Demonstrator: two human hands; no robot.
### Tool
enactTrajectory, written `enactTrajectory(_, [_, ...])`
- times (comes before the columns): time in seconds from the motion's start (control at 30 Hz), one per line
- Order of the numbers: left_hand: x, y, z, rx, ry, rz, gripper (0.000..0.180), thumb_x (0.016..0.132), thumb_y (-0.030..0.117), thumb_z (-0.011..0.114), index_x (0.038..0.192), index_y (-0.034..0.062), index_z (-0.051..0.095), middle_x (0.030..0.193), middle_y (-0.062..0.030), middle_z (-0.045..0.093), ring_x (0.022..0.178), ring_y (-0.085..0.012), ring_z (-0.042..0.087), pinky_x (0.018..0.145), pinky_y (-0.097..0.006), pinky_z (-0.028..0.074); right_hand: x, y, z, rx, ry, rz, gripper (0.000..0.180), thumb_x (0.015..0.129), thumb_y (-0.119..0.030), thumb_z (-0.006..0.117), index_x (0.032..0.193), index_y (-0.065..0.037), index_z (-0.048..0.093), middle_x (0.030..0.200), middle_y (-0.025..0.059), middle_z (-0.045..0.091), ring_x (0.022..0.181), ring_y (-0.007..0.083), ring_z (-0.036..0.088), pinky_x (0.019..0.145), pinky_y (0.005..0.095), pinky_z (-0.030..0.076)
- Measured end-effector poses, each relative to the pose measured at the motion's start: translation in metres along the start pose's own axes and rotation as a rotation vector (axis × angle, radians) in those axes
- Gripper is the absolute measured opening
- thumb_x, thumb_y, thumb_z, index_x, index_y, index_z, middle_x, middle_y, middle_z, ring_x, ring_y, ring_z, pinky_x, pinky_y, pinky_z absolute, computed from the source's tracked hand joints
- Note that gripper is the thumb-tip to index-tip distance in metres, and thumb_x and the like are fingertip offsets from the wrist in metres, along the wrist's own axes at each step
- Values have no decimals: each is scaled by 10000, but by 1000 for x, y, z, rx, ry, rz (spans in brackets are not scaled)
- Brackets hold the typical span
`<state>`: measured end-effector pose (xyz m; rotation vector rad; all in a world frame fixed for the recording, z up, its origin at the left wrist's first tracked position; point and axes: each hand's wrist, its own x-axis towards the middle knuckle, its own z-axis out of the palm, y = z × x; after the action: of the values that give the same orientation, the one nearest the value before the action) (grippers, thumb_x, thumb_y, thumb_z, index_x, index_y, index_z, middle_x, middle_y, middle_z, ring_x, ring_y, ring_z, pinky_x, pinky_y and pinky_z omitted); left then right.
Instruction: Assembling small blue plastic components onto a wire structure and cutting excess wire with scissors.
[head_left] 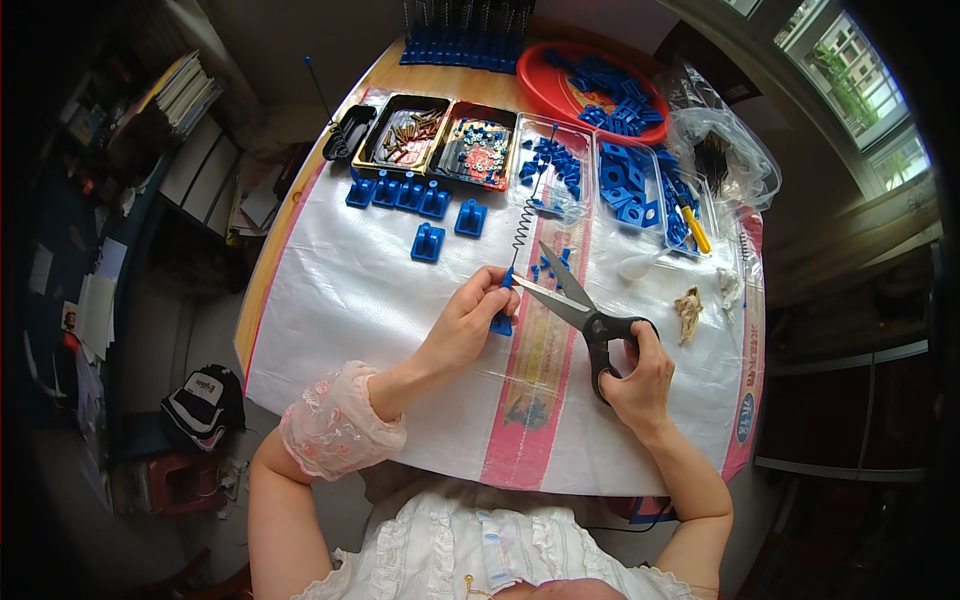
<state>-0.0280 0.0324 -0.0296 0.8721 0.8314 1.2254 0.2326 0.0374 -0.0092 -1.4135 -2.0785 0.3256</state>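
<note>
My left hand (466, 322) pinches a small blue plastic piece (502, 324). From its top a thin dark wire with a coiled spring section (523, 225) rises, ending near a blue tip. My right hand (643, 384) grips black-handled scissors (601, 328), its fingers through the loops. The blades are spread; the lower one reaches the blue piece beside my left fingertips. Whether it touches cannot be told. Small blue plastic scraps (553, 262) lie just beyond the blades. Several blue clip-like bases (427, 241) sit to the far left of my hands.
Behind stand a tray of brass-coloured pins (410, 135), a tray of small metal pieces (480, 147) and clear boxes of blue parts (629, 185). A yellow-handled tool (694, 230) rests in one. Farther back are a red basin (540, 88) and a plastic bag (735, 150).
</note>
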Motion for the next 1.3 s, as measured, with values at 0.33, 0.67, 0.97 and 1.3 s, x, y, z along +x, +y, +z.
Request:
enactTrajectory(0.33, [0,2,1,-10,1,-4,195,1058,161,403,1156,17,491,858,0,501,814,-73,487,812,-252,457,0,-1,-1,2,-5,-10,421,565,-67,709,937,-25,515,728,88,496,616,261,526,570,372,413])
enactTrajectory(0.67, [-1,5,2,-112,6,-15,219,1055,163,384,1181,16,486,860,-12,496,811,-80,475,820,-261,452,0,0,-1,-2,-4,-1,432,566,-75,714,948,-24,519,728,87,503,619,260,533,575,371,420])
enactTrajectory(0.97, [-1,7,2,119,62,96,270,1024,141,445,1257,6,467,995,-37,539,929,-92,524,902,-272,452,0,-1,-1,-31,-21,-4,448,566,-80,724,963,-14,527,756,102,538,652,279,567,595,382,440])
enactTrajectory(1.3, [-7,12,9,342,76,171,283,1050,182,442,1259,-8,462,1046,-72,578,960,-131,550,888,-281,467,1,-2,0,-39,-28,-5,432,569,-80,721,949,-25,524,746,100,527,645,283,561,588,385,433])
